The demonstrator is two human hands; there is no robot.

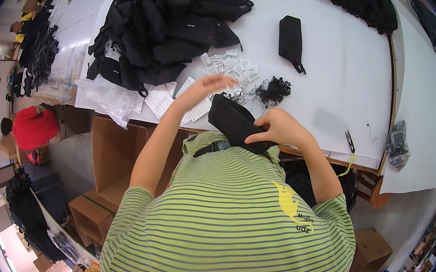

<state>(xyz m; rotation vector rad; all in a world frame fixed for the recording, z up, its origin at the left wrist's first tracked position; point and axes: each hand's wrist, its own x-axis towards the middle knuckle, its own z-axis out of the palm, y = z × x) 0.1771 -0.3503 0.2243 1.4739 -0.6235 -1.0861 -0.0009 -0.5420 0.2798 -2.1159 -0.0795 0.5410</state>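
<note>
My right hand (279,128) grips a black fabric pouch (231,117) at the table's near edge, thumb and fingers closed on its right end. The pouch's other end points up and to the left. To the left of it, my left hand (215,86) is stretched over the table with its fingers extended, apart from the pouch. Beneath and beside those fingers lie thin black cords (238,96) and small white tags (236,68). A tangled bunch of black cords (274,91) sits just right of them.
A large heap of black pouches (160,32) covers the table's left side. One pouch (291,41) lies alone farther back. Printed sheets (160,100) and a clear plastic bag (106,101) are at the near left. Thread snips (350,142) rest near the right edge. Cardboard boxes (114,151) stand below.
</note>
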